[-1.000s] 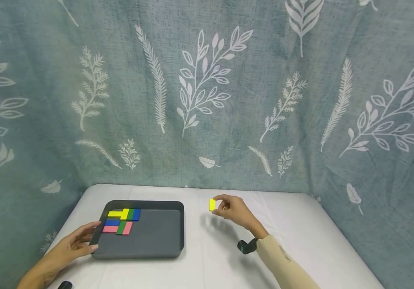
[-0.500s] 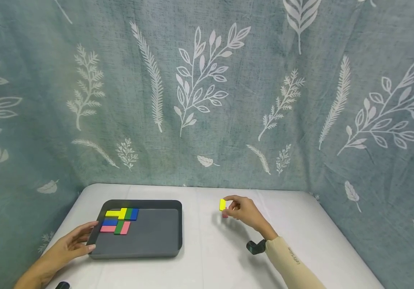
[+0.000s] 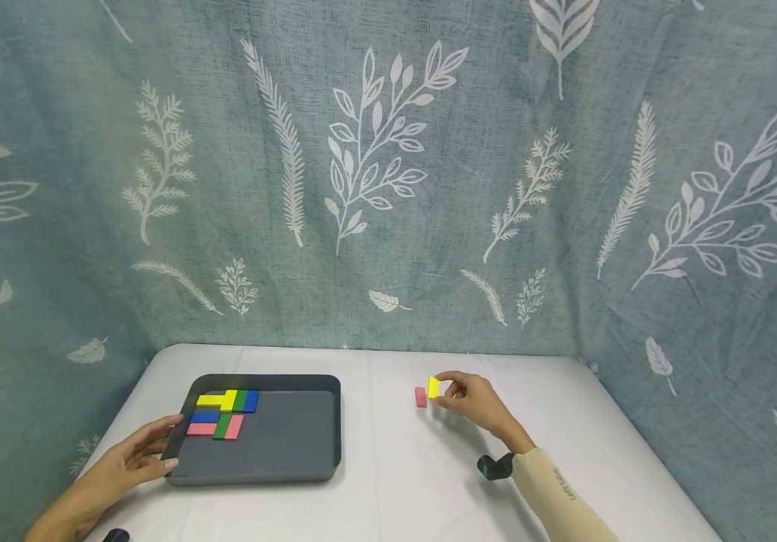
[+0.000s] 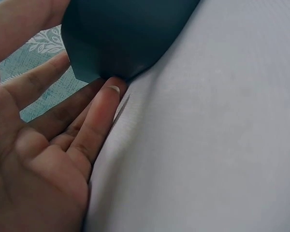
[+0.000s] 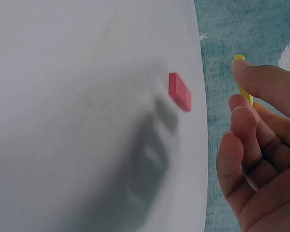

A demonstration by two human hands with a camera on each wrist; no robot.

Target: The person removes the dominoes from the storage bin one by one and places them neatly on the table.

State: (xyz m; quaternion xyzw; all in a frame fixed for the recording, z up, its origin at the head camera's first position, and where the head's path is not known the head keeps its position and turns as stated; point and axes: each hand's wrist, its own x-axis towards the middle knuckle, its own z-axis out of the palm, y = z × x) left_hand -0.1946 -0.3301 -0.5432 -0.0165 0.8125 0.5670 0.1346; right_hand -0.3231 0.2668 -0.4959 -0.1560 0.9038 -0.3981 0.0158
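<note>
My right hand (image 3: 473, 400) pinches a small yellow rectangular block (image 3: 434, 388) between thumb and fingertips, held above the white table. In the right wrist view the block (image 5: 241, 77) shows only as a narrow yellow edge at the thumb. Just left of it in the head view, a pink block (image 3: 421, 397) lies on the tablecloth. My left hand (image 3: 129, 461) rests at the left side of a dark grey tray (image 3: 280, 476), fingers spread and relaxed. A fingertip meets the tray's wall (image 4: 121, 43) low down, in the left wrist view.
Several yellow, green, blue and pink blocks (image 3: 222, 414) lie flat against each other in the tray's left part. Behind the table hangs a green leaf-patterned cloth (image 3: 388, 226). The white tablecloth (image 3: 375, 452) spreads between tray and right hand.
My right hand has moved right with the yellow block, away from the tray. The pink block has come into view from behind it. My left hand stays at the tray.
</note>
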